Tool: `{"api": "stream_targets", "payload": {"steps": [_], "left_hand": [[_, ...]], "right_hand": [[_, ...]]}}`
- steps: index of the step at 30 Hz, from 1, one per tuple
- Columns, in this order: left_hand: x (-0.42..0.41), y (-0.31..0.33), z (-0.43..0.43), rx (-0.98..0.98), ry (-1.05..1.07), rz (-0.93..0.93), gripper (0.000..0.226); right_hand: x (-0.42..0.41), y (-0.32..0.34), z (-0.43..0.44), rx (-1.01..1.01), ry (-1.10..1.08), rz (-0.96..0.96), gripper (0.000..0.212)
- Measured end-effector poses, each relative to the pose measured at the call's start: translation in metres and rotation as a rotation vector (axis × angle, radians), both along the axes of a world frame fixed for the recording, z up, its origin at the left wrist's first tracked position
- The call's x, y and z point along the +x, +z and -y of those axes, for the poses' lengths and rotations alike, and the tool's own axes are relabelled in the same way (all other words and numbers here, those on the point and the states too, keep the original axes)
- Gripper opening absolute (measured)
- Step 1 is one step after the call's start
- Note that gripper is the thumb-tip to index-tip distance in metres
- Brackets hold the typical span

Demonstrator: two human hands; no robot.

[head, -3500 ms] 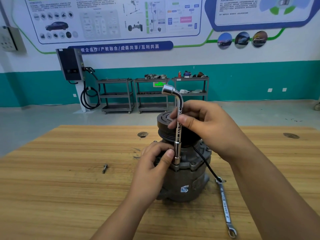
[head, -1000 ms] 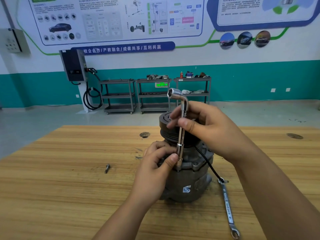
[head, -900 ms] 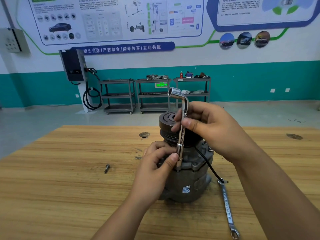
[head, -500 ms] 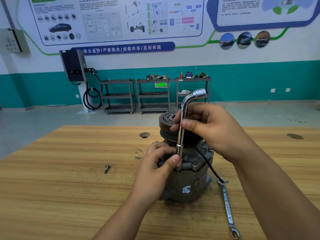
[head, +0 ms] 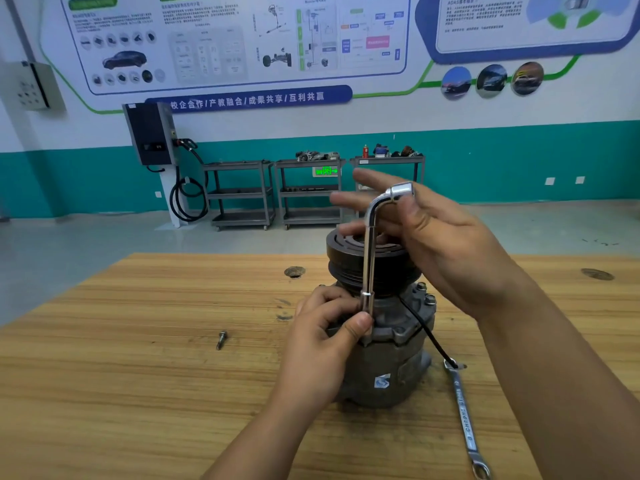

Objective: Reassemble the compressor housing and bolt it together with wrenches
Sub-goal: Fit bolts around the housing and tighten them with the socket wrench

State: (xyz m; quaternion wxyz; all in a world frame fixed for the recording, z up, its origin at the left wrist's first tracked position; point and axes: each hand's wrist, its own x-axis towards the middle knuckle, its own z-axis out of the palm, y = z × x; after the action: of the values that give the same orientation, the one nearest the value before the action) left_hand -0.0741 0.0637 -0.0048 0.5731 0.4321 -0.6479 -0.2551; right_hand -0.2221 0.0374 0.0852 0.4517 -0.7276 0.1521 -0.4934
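On the wooden table [head: 138, 393], the compressor [head: 391, 368] stands upright with its black pulley [head: 343, 259] on top. The left hand [head: 325, 344] pinches the lower end of an L-shaped wrench [head: 370, 251], which stands on the housing's rim. The right hand [head: 446, 244] is spread, fingers straight, thumb side against the wrench's bent top. A flat spanner [head: 465, 420] lies to the right, a loose bolt [head: 221, 339] to the left.

the blue wall banner [head: 247, 100] reads 校企合作/产教融合/成果共享/互利共赢 in white. the poster at upper right [head: 485, 15] is headed "adas", followed by characters too small to read. the flat wrench [head: 465, 420] on the table bears stamped letters beginning "chrome". a lit green sign [head: 325, 171] by the carts shows an arrow pointing right. the compressor housing [head: 405, 358] carries a blue-and-white logo sticker [head: 382, 381] whose mark is illegible.
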Motion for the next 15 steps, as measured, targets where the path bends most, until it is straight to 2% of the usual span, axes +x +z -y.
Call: {"api": "stream_targets", "payload": {"steps": [2,4,8,10,12,13,15], "left_hand": [[0.001,0.000,0.000,0.006,-0.010,0.002,0.008],[0.001,-0.001,0.001,0.014,-0.016,0.008,0.020],[0.002,-0.001,0.001,0.007,-0.014,0.026,0.030],[0.002,-0.001,0.001,0.010,-0.009,0.033,0.031],[0.002,-0.002,0.001,0.005,0.002,0.070,0.029],[0.002,-0.002,0.000,-0.013,0.005,0.086,0.026],[0.002,-0.002,-0.001,-0.017,0.005,0.092,0.009]], "right_hand": [[-0.003,0.005,0.003,0.070,0.129,0.067,0.056],[-0.004,0.014,0.006,0.148,0.214,0.136,0.060],[0.022,0.034,0.006,0.224,0.292,0.102,0.066],[0.039,0.038,0.005,0.271,0.192,0.151,0.065],[0.050,0.034,0.001,0.224,-0.015,0.237,0.063],[0.055,0.030,-0.002,0.143,-0.134,0.275,0.062],[0.065,0.021,-0.009,-0.149,-0.449,0.265,0.053]]}}
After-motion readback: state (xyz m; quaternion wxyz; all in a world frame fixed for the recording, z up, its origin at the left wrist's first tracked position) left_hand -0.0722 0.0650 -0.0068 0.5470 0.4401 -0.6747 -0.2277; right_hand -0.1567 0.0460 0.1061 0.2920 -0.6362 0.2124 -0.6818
